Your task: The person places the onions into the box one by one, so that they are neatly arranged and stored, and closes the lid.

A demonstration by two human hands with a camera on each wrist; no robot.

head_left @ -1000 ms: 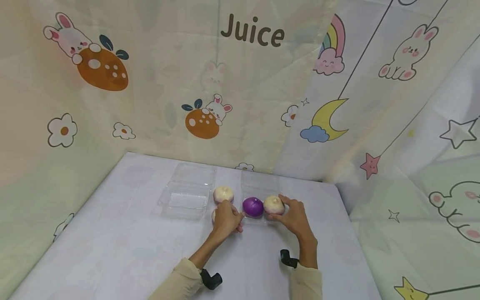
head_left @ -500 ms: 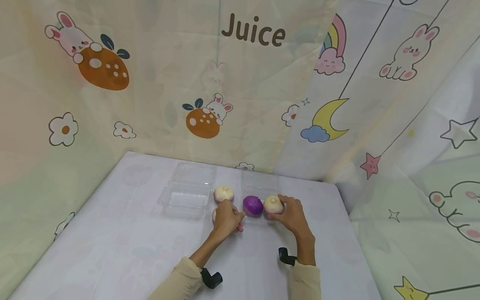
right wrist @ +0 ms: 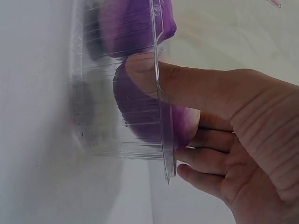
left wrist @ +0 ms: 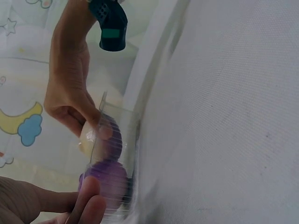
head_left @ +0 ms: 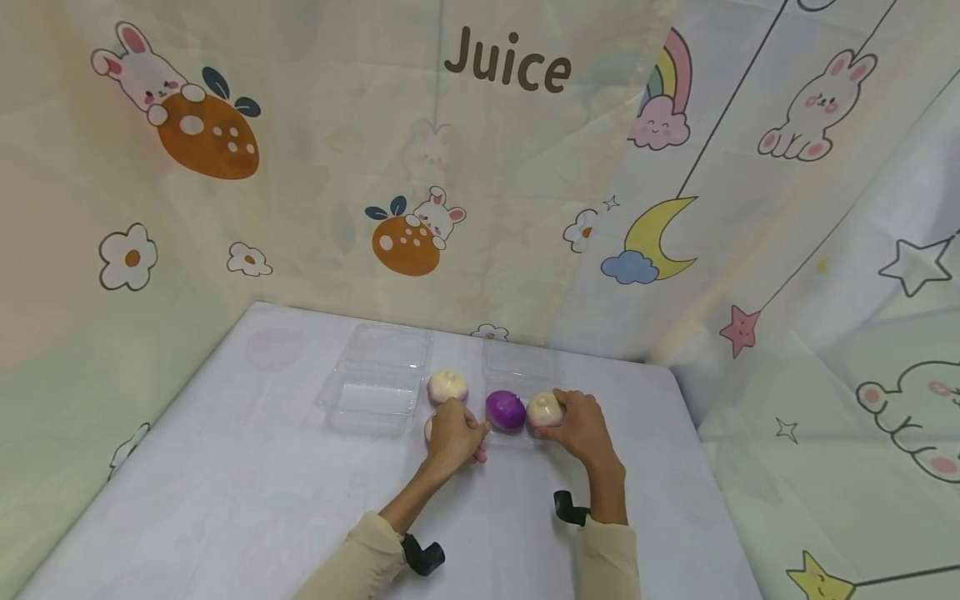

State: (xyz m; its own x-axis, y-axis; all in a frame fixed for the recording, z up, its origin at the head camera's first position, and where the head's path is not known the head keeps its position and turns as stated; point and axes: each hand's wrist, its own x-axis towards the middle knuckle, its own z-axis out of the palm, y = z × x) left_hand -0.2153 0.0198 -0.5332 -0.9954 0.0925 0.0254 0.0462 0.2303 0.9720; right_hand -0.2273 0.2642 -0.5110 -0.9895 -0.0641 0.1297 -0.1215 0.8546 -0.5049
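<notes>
One cream-topped ball [head_left: 543,410] with a purple underside sits in the right end of a clear container [head_left: 519,360], its pale top standing above the rim, held between the thumb and fingers of the right hand [head_left: 585,425]. Just beside it, to the left in the same container, lies a deep purple ball [head_left: 506,411]. The left hand [head_left: 453,433] pinches the container's left edge, fingertips and thumb drawn together. Behind that hand is a pale ball [head_left: 447,387]; another pale ball [head_left: 428,428] is mostly hidden by it. Farther left stands a second clear container [head_left: 378,400], lid open. Everything rests on a white-covered table [head_left: 285,500], backed by a printed curtain [head_left: 300,167] with rabbits, flowers and the word "Juice".
</notes>
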